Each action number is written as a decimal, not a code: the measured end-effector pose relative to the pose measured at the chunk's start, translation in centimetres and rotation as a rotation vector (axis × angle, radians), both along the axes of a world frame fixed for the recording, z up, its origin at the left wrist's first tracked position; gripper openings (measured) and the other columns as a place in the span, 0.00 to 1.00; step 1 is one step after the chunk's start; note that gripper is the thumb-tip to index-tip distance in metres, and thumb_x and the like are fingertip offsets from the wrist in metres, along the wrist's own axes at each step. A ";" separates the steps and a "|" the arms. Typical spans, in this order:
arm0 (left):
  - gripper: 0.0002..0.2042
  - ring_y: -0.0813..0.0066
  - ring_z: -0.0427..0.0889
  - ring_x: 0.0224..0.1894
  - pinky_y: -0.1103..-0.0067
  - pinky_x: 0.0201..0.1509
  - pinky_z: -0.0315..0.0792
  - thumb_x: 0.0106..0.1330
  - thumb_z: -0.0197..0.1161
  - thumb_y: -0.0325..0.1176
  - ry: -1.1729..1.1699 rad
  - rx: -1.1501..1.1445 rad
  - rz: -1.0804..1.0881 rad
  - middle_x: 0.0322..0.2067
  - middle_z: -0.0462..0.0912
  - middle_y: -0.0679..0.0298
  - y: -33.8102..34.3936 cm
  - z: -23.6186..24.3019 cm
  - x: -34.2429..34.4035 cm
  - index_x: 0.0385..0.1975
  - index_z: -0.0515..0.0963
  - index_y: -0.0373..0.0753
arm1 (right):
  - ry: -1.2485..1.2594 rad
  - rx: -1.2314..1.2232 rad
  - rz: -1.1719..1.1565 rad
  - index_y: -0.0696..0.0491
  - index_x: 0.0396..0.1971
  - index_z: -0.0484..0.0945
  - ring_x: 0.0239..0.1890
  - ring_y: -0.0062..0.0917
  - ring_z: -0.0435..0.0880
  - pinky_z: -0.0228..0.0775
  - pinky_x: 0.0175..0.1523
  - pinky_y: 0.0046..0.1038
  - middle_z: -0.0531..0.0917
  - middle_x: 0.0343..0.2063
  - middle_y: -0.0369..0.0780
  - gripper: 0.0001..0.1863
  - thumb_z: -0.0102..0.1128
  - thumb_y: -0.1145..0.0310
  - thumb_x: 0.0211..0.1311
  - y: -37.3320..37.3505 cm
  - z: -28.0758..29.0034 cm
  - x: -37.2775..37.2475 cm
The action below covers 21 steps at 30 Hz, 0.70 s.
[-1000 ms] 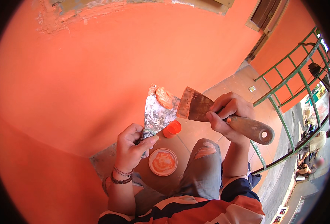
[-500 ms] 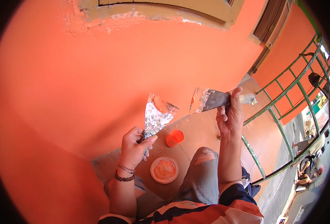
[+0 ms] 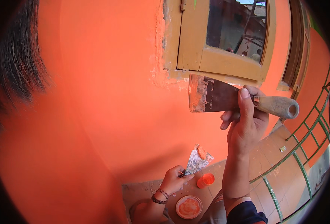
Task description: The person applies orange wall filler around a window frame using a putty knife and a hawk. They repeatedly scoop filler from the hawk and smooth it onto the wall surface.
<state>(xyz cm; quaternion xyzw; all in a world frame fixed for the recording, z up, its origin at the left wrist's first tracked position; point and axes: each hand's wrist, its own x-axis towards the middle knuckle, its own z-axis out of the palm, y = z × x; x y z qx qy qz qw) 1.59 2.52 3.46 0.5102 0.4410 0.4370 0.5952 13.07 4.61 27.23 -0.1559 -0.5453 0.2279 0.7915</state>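
An orange wall [image 3: 109,93] filled most of the frame. Right of centre, the right hand [image 3: 249,125] gripped a wooden-handled putty knife [image 3: 225,96]; at lower centre, the left hand [image 3: 174,180] pinched a speckled scraper [image 3: 195,163], whose orange paste [image 3: 201,152] could have slid off if the blade tilted.

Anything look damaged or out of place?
Yes: a rough, ragged strip runs down the orange wall along the left side of the window frame, though the wall around it looks smooth. A small scrap lies on the floor tiles near the green railing; can't tell what it is.
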 end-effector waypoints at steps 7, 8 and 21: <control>0.15 0.82 0.73 0.13 0.81 0.12 0.63 0.61 0.70 0.35 0.019 0.030 0.033 0.18 0.77 0.64 0.0 -0.7 -0.1 0.28 0.70 0.34 | -0.028 0.355 -0.131 0.61 0.38 0.76 0.22 0.15 0.78 0.69 0.25 0.16 0.80 0.24 0.37 0.07 0.62 0.76 0.62 2.5 3.9 -4.8; 0.15 0.82 0.73 0.14 0.81 0.13 0.64 0.60 0.70 0.35 0.014 0.009 0.021 0.18 0.77 0.64 0.1 -0.7 -0.1 0.28 0.71 0.34 | -0.033 0.362 -0.136 0.61 0.39 0.75 0.23 0.16 0.79 0.69 0.26 0.17 0.80 0.24 0.37 0.07 0.61 0.77 0.63 2.9 4.1 -5.2; 0.14 0.80 0.72 0.12 0.79 0.12 0.66 0.60 0.70 0.33 0.050 0.036 0.010 0.18 0.76 0.62 0.3 0.3 -0.5 0.29 0.70 0.32 | -0.366 0.420 -0.354 0.58 0.33 0.77 0.28 0.26 0.80 0.72 0.33 0.26 0.81 0.26 0.40 0.02 0.60 0.76 0.63 5.3 4.6 -8.6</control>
